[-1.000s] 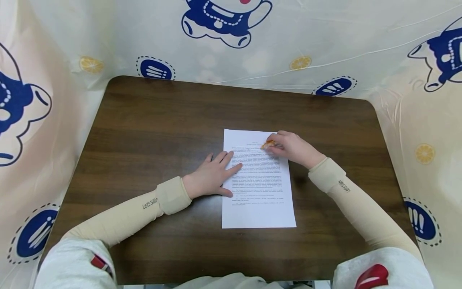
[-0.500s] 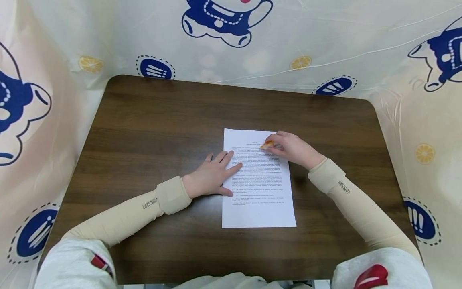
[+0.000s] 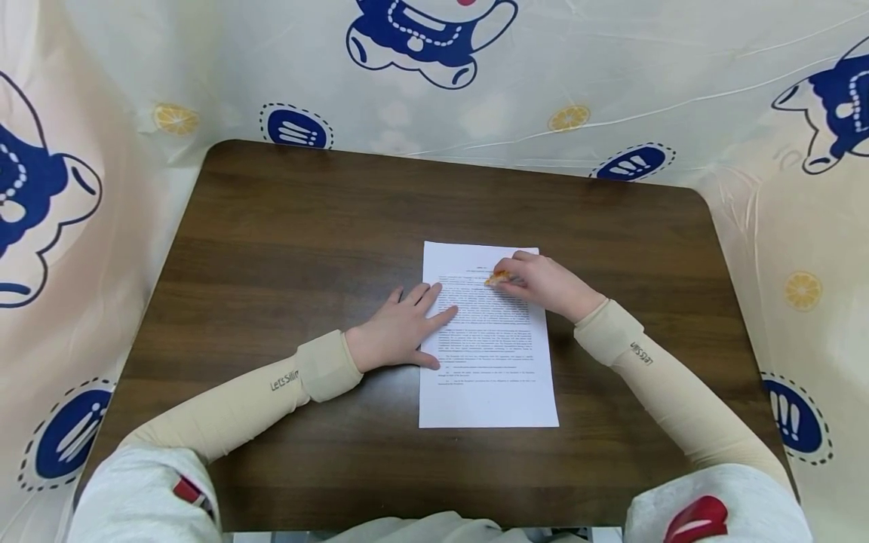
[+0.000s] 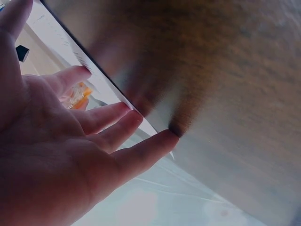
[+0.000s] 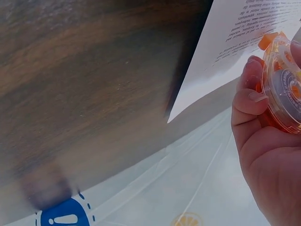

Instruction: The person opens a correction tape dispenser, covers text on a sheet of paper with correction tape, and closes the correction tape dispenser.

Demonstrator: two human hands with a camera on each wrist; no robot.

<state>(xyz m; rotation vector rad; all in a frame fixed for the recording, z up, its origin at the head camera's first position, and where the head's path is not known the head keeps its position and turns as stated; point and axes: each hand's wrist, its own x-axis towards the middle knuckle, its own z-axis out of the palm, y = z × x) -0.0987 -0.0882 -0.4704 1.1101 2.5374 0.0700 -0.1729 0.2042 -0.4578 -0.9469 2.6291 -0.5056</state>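
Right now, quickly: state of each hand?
Left hand: open, resting partly on the printed sheet.
Right hand: closed, holding the orange-and-clear tape dispenser.

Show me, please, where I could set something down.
Bare table lies between the paper and the back curtain, and beyond the left sleeve. The paper is crowded by the left hand and the right hand, which holds an orange dispenser.

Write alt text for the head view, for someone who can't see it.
A person's right hand holds a small orange tool at the upper printed lines of a white sheet, while the left hand, fingers spread, lies across the sheet's left edge. The sheet is on a dark brown table, before a pale, blue-patterned curtain.
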